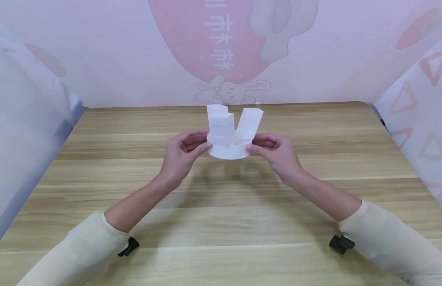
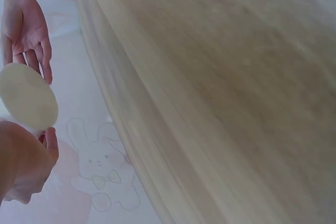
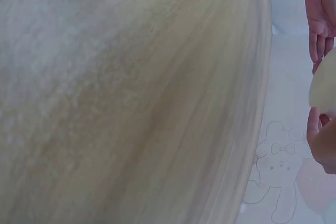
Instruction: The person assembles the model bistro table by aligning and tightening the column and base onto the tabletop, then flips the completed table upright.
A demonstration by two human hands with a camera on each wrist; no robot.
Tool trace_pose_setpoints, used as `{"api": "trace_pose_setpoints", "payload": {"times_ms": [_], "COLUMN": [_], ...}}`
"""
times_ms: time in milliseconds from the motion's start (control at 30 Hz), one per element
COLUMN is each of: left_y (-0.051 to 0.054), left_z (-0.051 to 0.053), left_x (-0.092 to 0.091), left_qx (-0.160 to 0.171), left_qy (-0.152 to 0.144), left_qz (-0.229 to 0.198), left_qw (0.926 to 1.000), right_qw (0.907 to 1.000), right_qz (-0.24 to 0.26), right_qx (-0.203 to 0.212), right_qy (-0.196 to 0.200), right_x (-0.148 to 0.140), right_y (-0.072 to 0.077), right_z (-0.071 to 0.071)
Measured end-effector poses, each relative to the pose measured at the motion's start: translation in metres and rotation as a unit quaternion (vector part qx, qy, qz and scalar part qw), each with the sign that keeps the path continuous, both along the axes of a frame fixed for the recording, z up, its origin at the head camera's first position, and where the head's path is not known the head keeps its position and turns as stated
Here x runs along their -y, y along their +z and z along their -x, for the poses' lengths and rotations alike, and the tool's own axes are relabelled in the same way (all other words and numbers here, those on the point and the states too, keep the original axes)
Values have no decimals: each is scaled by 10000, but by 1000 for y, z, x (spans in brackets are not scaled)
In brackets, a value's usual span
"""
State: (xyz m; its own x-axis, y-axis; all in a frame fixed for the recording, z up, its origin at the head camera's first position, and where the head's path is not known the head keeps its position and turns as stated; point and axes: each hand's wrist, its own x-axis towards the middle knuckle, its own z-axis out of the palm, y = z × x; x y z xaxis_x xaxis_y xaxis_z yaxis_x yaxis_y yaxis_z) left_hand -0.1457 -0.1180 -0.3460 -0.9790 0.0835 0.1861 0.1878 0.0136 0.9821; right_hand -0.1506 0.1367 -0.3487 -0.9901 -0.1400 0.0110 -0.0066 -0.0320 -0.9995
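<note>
Both hands hold up a white object [image 1: 229,151] with a round base and several blocky uprights standing on it, one of them leaning to the right. What kind of thing it is I cannot tell. My left hand [image 1: 181,153] pinches the base's left edge between thumb and fingers. On the opposite edge, my right hand [image 1: 277,153] grips it the same way. The flat oval underside [image 2: 29,97] shows in the left wrist view, held off the table. Part of that underside [image 3: 324,88] also appears at the right border of the right wrist view.
A wood-grain table [image 1: 221,230] spreads beneath the hands. Behind it stands a pale wall covering [image 1: 117,55] printed with a rabbit and strawberries. Black clips [image 1: 342,244] show under both sleeves.
</note>
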Motion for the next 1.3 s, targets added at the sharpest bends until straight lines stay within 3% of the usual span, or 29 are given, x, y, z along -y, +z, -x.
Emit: {"api": "trace_pose_setpoints", "payload": {"times_ms": [100, 200, 333, 467, 600, 867, 1000, 1300], "left_y": [1, 1, 2, 2, 2, 6, 8, 16], "left_z": [-1, -3, -5, -4, -4, -4, -5, -5], "left_x": [-2, -1, 0, -1, -1, 1, 2, 6], "left_qx": [60, 112, -98, -337, -376, -128, -78, 150], "left_qy": [0, -200, -470, -364, -218, -424, -461, -732], "left_qz": [162, 336, 628, 989, 1273, 1199, 1432, 1991], "left_qw": [9999, 9992, 9969, 9939, 9909, 9918, 9886, 9771], "right_qw": [9998, 9997, 9997, 9996, 9973, 9796, 9692, 9714], "right_qz": [148, 116, -3, -228, -611, -1314, -1656, -1627], "right_qx": [41, 61, 36, -90, -405, -1416, -1665, -1361], "right_qy": [-126, -202, -250, -162, 68, 551, 748, 1071], "right_x": [2, 1, 1, 0, -4, -8, -9, -12], "right_y": [2, 3, 4, 5, 7, 10, 10, 9], "right_z": [-1, -1, -2, -3, -5, -8, -8, -5]}}
